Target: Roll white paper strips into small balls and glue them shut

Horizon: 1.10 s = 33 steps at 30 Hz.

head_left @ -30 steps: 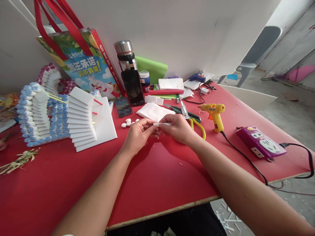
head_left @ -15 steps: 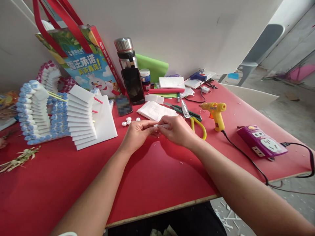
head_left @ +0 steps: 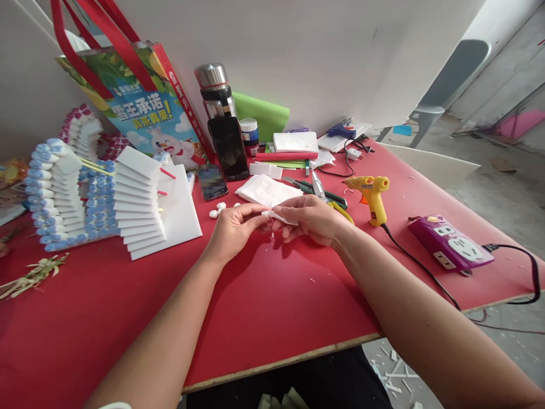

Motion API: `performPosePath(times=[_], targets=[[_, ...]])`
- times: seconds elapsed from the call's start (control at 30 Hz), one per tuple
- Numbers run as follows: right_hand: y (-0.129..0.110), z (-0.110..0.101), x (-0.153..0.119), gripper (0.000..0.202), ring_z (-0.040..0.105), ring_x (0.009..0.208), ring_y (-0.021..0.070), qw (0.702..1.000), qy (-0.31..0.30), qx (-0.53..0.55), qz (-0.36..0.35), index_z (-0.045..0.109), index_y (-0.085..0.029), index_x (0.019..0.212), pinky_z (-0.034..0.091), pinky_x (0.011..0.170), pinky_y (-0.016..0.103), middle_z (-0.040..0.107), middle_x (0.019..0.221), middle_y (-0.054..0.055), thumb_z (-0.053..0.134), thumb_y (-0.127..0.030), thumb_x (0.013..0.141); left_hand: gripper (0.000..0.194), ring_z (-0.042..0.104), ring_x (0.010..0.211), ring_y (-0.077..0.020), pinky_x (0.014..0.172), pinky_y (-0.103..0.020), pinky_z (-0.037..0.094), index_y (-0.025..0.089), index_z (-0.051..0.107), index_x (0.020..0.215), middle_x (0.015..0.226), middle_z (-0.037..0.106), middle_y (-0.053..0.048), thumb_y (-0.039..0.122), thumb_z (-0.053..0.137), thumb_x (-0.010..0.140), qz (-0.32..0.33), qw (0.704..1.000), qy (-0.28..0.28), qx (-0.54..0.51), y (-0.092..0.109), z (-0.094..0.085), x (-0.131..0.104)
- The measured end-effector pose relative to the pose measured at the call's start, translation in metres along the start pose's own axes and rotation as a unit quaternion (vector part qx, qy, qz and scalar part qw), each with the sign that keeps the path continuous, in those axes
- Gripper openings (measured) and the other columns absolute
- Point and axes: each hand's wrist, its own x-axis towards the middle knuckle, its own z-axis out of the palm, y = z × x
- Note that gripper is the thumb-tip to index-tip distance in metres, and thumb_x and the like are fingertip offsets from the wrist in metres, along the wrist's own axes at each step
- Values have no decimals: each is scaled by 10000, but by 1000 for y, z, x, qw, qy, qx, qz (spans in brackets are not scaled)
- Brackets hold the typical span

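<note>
White strip: (head_left: 284,218) held just above the bench (head_left: 255,318), between the two hands; its rolled end lies to the left
Left hand: (head_left: 234,228) pinching the rolled end between thumb and fingers
Right hand: (head_left: 313,220) thumb and fingers closed on the tail; the fingers overlap it, so the exact grip is hard to make out
Folded white sheets: (head_left: 264,190) at 11 o'clock from the strip; flat on the bench
White knobs: (head_left: 220,207) a small cluster at 11 o'clock from the left hand
Yellow-handled scissors: (head_left: 317,184) at 1 o'clock from the right hand, which partly hides them
Glue gun: (head_left: 374,197) yellow; at 2 o'clock from the right hand
</note>
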Motion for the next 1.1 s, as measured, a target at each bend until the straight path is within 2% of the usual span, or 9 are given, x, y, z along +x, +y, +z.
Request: performPosePath(times=[0.1,0.23,0.33,0.43,0.53,0.63,0.77,1.0,1.1], targets=[[1,1,0,310,632,517,127,999,6,-34,-24,743,-90,889,607,530,274,760,786,102,843,-349,751,336,697,736,-182,758,-284,569,174,794,1028,815,773,-57,454,724,858,3,1000,-5,10,-1,-1,0],[0,5,0,331,629,497,123,996,35,-82,-29,738,-105,820,580,490,251,751,749,88,850,-404,732,356,698,757,-190,759,-292,570,180,797,1036,860,773,-62,473,728,846,6,1000,-7,9,-2,-1,-1],[-2,9,0,318,635,479,131,990,62,-120,-27,704,-115,728,553,470,246,742,716,92,880,-378,691,336,687,730,-181,740,-283,565,186,801,1008,827,764,-52,473,720,852,12,1000,-8,21,0,1,-1],[0,12,0,280,642,481,149,982,95,-157,-38,651,-133,668,538,484,266,731,684,94,842,-328,725,277,684,709,-169,721,-269,564,196,805,977,817,766,-39,430,749,838,13,1000,-12,22,2,2,-2],[5,16,0,192,636,511,153,952,156,-248,-88,631,-154,670,483,491,254,715,652,65,742,-265,781,252,684,685,-161,703,-264,567,192,805,944,804,767,-35,411,770,823,6,1000,-1,10,2,3,-2],[11,21,0,142,604,562,138,894,193,-361,-179,639,-169,680,403,517,237,687,630,28,659,-226,809,278,687,668,-164,688,-267,574,178,802,940,762,760,-38,416,794,799,-10,1000,21,-13,1,2,-1],[15,24,-2,126,553,579,123,854,189,-421,-241,681,-175,728,350,554,241,664,622,8,630,-216,836,315,698,671,-169,684,-270,585,157,799,933,761,762,-52,422,825,763,-25,998,31,-44,0,0,-1],[16,17,-3,119,564,596,121,861,143,-405,-271,715,-168,787,361,575,240,684,666,13,627,-208,854,364,710,642,-186,668,-304,606,138,784,875,745,765,-64,442,871,695,-47,994,24,-93,3,1,-1],[14,16,-3,114,557,592,123,863,140,-406,-268,716,-167,780,351,565,242,676,646,9,629,-201,847,382,720,670,-188,698,-313,616,140,792,945,781,773,-65,445,851,724,-41,995,11,-94,2,1,-1]])
